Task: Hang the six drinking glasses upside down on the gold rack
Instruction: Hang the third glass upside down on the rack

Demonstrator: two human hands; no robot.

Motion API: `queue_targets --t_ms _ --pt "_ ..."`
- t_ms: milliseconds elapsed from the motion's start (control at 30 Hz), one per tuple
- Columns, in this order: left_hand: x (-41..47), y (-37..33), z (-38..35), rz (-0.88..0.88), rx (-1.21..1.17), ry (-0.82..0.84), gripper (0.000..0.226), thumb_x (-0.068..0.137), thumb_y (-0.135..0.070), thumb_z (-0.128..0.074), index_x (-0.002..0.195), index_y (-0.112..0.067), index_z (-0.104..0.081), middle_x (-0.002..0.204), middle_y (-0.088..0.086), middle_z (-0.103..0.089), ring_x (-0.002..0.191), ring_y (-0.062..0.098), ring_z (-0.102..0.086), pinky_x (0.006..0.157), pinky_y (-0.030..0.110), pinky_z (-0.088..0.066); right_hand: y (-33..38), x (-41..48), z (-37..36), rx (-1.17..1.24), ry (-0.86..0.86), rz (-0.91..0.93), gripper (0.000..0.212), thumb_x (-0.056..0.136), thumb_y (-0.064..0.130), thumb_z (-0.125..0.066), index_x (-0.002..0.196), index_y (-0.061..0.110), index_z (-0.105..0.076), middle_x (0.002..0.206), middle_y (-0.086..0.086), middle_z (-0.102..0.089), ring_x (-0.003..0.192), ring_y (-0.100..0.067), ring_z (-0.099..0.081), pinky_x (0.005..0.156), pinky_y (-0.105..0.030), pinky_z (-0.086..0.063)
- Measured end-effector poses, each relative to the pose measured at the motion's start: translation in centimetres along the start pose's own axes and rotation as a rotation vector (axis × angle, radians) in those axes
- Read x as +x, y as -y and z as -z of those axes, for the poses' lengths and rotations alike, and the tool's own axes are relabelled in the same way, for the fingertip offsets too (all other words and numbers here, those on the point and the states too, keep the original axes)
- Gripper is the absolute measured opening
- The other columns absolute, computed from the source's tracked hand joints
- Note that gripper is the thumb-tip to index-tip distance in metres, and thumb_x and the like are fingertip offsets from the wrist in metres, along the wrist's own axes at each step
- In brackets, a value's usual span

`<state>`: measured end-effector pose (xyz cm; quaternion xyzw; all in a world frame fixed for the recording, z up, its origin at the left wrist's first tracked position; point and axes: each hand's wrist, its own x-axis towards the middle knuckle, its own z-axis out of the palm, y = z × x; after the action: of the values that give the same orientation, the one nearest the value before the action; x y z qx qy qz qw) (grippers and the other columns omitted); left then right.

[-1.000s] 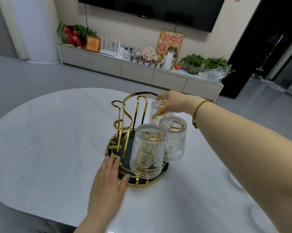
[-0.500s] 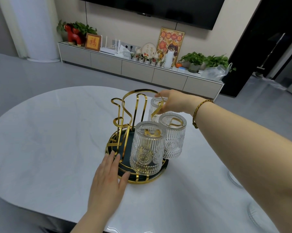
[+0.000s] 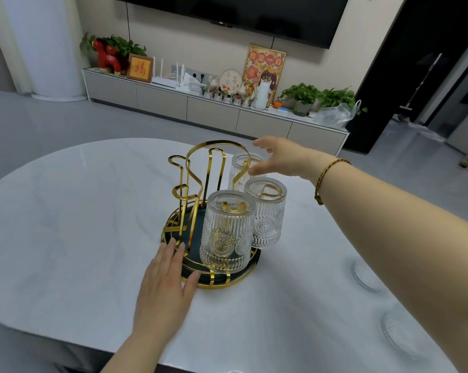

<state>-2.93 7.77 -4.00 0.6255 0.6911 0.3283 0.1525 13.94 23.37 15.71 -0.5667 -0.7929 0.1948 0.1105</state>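
The gold rack (image 3: pixel 200 168) stands on a round dark tray with a gold rim (image 3: pixel 216 284) in the middle of the white table. Three ribbed glasses hang upside down on its right side: a near one (image 3: pixel 226 232), a middle one (image 3: pixel 266 211) and a far one (image 3: pixel 243 168). My right hand (image 3: pixel 278 157) hovers just right of the far glass, fingers spread, holding nothing. My left hand (image 3: pixel 165 286) lies flat on the table with its fingertips against the tray's near-left rim. The left hooks of the rack are bare.
Rims of two more clear glasses show at the table's right edge: one (image 3: pixel 364 275) and another (image 3: pixel 397 329), both partly behind my right forearm. The white table (image 3: pixel 65 224) ends close in front of me. A long sideboard (image 3: pixel 214 109) with plants stands across the floor.
My right hand has let go of the far glass, which now hangs on the rack, and has opened and drawn slightly back to the right. The left hand stays at the tray.
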Motion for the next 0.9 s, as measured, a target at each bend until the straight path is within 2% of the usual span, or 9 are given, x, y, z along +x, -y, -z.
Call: queue_targets --t_ms 100,200,400,467,533,633,700,800,900 --pt "-0.1 -0.1 0.1 -0.011 0.007 0.014 0.059 0.090 -0.037 -0.043 0.140 -0.016 -0.019 0.154 0.004 -0.013 0.142 0.017 -0.006 0.116 0.034 -0.009 -0.4 -2.4 1.2 -0.043 -0.083 0.019 0.059 0.077 0.026 -0.062 0.130 0.016 -0.037 0.141 -0.006 -0.039 0.127 -0.022 -0.037 0.092 -0.029 -0.034" --pt "-0.4 -0.5 0.4 -0.023 0.021 0.021 0.058 0.090 -0.036 -0.042 0.139 -0.014 -0.021 0.153 0.006 -0.016 0.142 0.019 -0.008 0.116 0.036 -0.010 -1.3 -5.9 1.9 -0.050 -0.145 0.028 0.049 0.080 0.019 -0.059 0.126 0.015 -0.043 0.136 -0.007 -0.045 0.123 -0.021 -0.041 0.083 -0.024 -0.033" --pt "-2.1 -2.1 0.6 -0.088 0.083 0.046 0.052 0.088 -0.026 -0.052 0.133 -0.008 -0.036 0.148 0.013 -0.029 0.138 0.027 -0.022 0.114 0.041 -0.016 -5.2 -15.2 0.4 0.099 -0.295 -0.037 0.039 0.080 0.015 -0.058 0.118 0.016 -0.051 0.121 0.000 -0.055 0.108 -0.012 -0.049 0.093 -0.025 -0.037" --pt "-2.7 -2.7 0.6 -0.107 0.121 0.063 0.047 0.087 -0.021 -0.054 0.129 -0.005 -0.041 0.144 0.016 -0.036 0.136 0.031 -0.027 0.113 0.045 -0.019 -6.5 -18.6 -1.6 0.153 -0.342 -0.048 0.039 0.079 0.015 -0.060 0.117 0.018 -0.051 0.112 0.006 -0.052 0.106 -0.009 -0.047 0.093 -0.017 -0.034" --pt "-3.4 -3.6 0.6 -0.157 0.149 0.069 0.039 0.086 -0.019 -0.055 0.121 0.000 -0.050 0.132 0.021 -0.049 0.127 0.038 -0.040 0.108 0.053 -0.029 -7.4 -21.4 -4.5 0.215 -0.374 -0.056 0.041 0.078 0.014 -0.060 0.117 0.018 -0.051 0.109 0.011 -0.047 0.104 -0.005 -0.042 0.086 -0.001 -0.026" --pt "-5.4 -5.2 -0.4 -0.276 0.207 0.112 0.050 0.081 -0.034 -0.039 0.109 0.001 -0.059 0.116 0.023 -0.061 0.111 0.042 -0.055 0.097 0.056 -0.040 -8.9 -24.6 -9.2 0.347 -0.494 -0.136 0.038 0.079 0.014 -0.061 0.115 0.019 -0.051 0.109 0.014 -0.046 0.105 -0.002 -0.040 0.078 0.010 -0.021" --pt "-6.7 -6.2 -1.2 -0.326 0.235 0.184 0.064 0.082 -0.049 -0.024 0.117 -0.005 -0.055 0.129 0.019 -0.054 0.122 0.036 -0.047 0.104 0.050 -0.034 -10.0 -26.3 -11.4 0.495 -0.632 -0.261 0.033 0.079 0.016 -0.061 0.109 0.026 -0.050 0.109 0.012 -0.048 0.105 -0.003 -0.041 0.081 0.003 -0.025" --pt "-7.3 -6.5 -2.1 -0.353 0.261 0.290 0.094 0.076 -0.070 0.009 0.130 -0.014 -0.043 0.145 0.009 -0.036 0.136 0.026 -0.029 0.113 0.040 -0.021 -12.1 -28.2 -13.2 0.604 -0.851 -0.428 0.034 0.076 0.013 -0.064 0.102 0.026 -0.047 0.108 0.006 -0.046 0.107 -0.011 -0.043 0.093 -0.021 -0.032" --pt "-7.0 -6.1 -2.6 -0.353 0.335 0.350 0.055 0.092 -0.050 -0.021 0.139 -0.023 -0.024 0.153 -0.001 -0.019 0.141 0.014 -0.012 0.116 0.031 -0.008 -13.7 -29.0 -13.6 0.594 -0.988 -0.542 0.041 0.071 0.012 -0.068 0.106 0.012 -0.047 0.105 0.002 -0.039 0.108 -0.020 -0.043 0.090 -0.027 -0.033"
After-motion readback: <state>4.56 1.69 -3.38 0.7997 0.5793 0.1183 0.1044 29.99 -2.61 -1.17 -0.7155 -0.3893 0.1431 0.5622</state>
